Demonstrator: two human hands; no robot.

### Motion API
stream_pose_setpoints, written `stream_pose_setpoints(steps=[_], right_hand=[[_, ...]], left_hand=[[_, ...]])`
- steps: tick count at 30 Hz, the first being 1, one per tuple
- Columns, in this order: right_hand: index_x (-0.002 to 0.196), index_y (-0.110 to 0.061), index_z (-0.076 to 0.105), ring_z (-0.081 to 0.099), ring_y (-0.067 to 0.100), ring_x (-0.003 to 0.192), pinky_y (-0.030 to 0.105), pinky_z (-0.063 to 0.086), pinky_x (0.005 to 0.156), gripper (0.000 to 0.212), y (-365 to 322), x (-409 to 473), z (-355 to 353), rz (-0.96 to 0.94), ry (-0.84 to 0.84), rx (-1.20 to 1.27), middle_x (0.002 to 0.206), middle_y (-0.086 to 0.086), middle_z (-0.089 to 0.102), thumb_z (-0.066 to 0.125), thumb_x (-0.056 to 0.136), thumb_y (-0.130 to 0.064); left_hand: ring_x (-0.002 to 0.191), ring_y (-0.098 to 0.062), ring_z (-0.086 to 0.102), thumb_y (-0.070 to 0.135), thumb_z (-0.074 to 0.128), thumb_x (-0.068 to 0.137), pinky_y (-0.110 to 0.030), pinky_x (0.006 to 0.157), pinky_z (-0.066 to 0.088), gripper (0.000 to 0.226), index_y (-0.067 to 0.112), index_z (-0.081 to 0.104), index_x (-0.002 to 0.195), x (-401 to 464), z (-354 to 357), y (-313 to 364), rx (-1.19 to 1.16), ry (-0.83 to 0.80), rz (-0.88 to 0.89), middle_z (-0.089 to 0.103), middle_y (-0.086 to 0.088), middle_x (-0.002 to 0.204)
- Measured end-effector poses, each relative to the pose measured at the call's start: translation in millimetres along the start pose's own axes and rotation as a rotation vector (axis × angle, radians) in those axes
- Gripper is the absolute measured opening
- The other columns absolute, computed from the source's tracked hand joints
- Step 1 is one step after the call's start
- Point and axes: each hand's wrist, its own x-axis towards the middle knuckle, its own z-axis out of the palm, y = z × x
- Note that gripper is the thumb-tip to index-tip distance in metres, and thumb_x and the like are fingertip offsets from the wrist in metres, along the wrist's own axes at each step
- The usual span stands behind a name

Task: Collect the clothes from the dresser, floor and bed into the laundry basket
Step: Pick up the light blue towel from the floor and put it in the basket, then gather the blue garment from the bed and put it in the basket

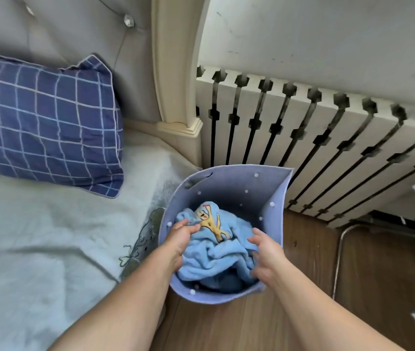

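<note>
Your left hand (180, 239) and right hand (267, 257) flank the light blue garment (216, 254) bunched inside the laundry basket (239, 183); fingers loosely curled open, touching its sides, not clenched. Basket on floor beside bed (37, 236).

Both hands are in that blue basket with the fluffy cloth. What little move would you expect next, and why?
Probably letting go and lifting both hands out. The light blue fleece garment with a yellow cartoon figure already sits inside the blue-grey felt laundry basket, with the left hand and right hand at its sides, fingers only loosely on it.
</note>
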Motion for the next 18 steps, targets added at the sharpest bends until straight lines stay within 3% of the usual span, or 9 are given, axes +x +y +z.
stream_pose_setpoints(steps=[3, 7, 9, 11, 15, 18], right_hand=[[0.143, -0.019, 0.047, 0.038, 0.03, 0.14, 0.057, 0.025, 0.112, 0.049, -6.4, -10.4, 1.8, -0.039, -0.027, -0.046, 0.141, 0.005, 0.048, 0.043, 0.097, -0.003], [0.139, -0.015, 0.052, 0.041, 0.026, 0.139, 0.052, 0.026, 0.114, 0.045, -13.5, -28.6, 6.5, -0.107, -0.074, -0.03, 0.144, 0.009, 0.051, 0.045, 0.097, -0.003], [0.136, -0.013, 0.055, 0.046, 0.027, 0.135, 0.048, 0.03, 0.113, 0.041, -18.3, -41.5, 10.9, -0.135, -0.108, -0.016, 0.141, 0.009, 0.055, 0.044, 0.097, -0.003], [0.134, -0.011, 0.056, 0.049, 0.028, 0.132, 0.047, 0.034, 0.112, 0.039, -23.8, -57.7, 18.5, -0.161, -0.14, -0.038, 0.138, 0.01, 0.057, 0.044, 0.098, -0.003], [0.131, -0.013, 0.058, 0.056, 0.024, 0.119, 0.042, 0.042, 0.102, 0.037, -35.0, -87.9, 38.1, -0.201, -0.193, -0.103, 0.134, 0.008, 0.06, 0.047, 0.097, -0.005], [0.133, -0.011, 0.057, 0.057, 0.024, 0.117, 0.043, 0.042, 0.105, 0.038, -41.2, -108.6, 53.1, -0.215, -0.233, -0.138, 0.131, 0.008, 0.061, 0.048, 0.096, -0.004]], left_hand=[[0.129, -0.024, 0.047, 0.011, 0.06, 0.092, -0.031, 0.09, 0.033, 0.05, 0.011, 0.047, 0.141, -22.4, 6.8, 14.1, 0.011, 0.004, 0.029, 0.05, -0.005, 0.141], [0.125, -0.022, 0.048, 0.016, 0.061, 0.092, -0.035, 0.095, 0.035, 0.033, 0.018, 0.059, 0.125, -43.0, 6.8, 24.6, -0.017, 0.023, 0.029, 0.055, -0.006, 0.139], [0.111, -0.022, 0.057, 0.018, 0.059, 0.092, -0.035, 0.092, 0.04, 0.012, 0.02, 0.064, 0.102, -58.5, 7.6, 31.4, -0.079, 0.031, 0.02, 0.063, -0.006, 0.123], [0.091, -0.019, 0.061, 0.016, 0.056, 0.093, -0.032, 0.086, 0.042, 0.01, 0.02, 0.062, 0.086, -72.8, 6.8, 39.7, -0.127, 0.073, 0.042, 0.065, -0.006, 0.103], [0.07, -0.013, 0.056, 0.012, 0.056, 0.091, -0.029, 0.073, 0.045, 0.014, 0.019, 0.059, 0.078, -110.4, 1.4, 60.1, -0.157, 0.117, 0.103, 0.061, 0.0, 0.08], [0.065, -0.013, 0.053, 0.01, 0.056, 0.091, -0.024, 0.064, 0.043, 0.016, 0.017, 0.058, 0.076, -136.2, -6.8, 72.7, -0.187, 0.134, 0.147, 0.058, 0.001, 0.075]])
